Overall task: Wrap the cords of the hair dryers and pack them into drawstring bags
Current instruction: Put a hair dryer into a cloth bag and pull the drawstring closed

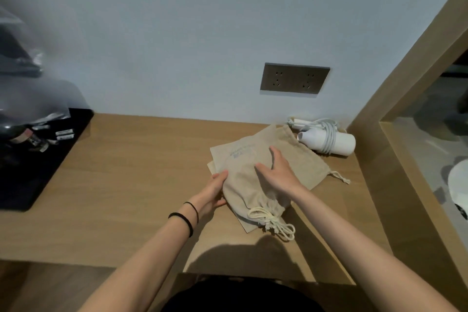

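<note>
A filled beige drawstring bag [249,192] lies on the wooden desk [121,180], its mouth cinched and its cream cord [272,223] bunched toward me. My left hand [214,191] cups the bag's left side. My right hand [277,172] rests flat on top of it, fingers spread. Under it lie flat empty beige bags [304,159], one with printed lettering. A white hair dryer [329,142] with its white cord wrapped around the body lies at the back right near the wall.
A grey double wall socket [295,79] sits above the desk. A black tray [38,157] with sachets and blurred dark items stands at the left. A wooden frame [395,109] with a glass-like surface borders the right.
</note>
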`<state>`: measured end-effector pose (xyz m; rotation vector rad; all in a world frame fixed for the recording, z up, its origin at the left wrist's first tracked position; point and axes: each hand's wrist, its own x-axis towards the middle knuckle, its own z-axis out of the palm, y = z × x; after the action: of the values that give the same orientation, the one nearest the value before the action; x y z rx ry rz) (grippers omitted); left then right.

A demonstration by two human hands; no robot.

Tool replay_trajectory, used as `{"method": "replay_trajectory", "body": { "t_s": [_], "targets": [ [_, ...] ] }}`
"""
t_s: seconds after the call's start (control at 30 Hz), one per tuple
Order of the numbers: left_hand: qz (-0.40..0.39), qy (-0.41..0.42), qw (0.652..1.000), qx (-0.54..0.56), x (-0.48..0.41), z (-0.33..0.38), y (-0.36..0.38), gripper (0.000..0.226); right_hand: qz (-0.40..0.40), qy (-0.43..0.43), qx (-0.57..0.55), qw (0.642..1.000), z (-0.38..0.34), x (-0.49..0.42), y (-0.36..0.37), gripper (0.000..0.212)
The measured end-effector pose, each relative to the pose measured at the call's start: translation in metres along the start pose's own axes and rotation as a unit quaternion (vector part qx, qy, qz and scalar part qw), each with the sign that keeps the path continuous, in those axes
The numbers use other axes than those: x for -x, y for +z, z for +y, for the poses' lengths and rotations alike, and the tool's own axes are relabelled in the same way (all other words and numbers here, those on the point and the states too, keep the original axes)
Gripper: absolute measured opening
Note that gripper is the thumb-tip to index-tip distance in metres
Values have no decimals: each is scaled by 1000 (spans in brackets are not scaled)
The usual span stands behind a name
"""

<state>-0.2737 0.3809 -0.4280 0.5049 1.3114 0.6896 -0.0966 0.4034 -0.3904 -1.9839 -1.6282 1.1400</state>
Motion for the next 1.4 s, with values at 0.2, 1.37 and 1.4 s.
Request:
{"method": "replay_trajectory", "body": {
  "t_s": [0.2,1.37,1.4],
  "targets": [
    [6,-51,998,39,-7,11,4,56,-16,17,-78,997,0,-17,15,96],
    [254,306,825,-402,-49,100,-134,38,4,-197,110,974,-117,-100,95,60],
    [232,306,813,-437,-52,98,-131,40,-12,-230,141,963,-123,-102,97,59]
  ]
}}
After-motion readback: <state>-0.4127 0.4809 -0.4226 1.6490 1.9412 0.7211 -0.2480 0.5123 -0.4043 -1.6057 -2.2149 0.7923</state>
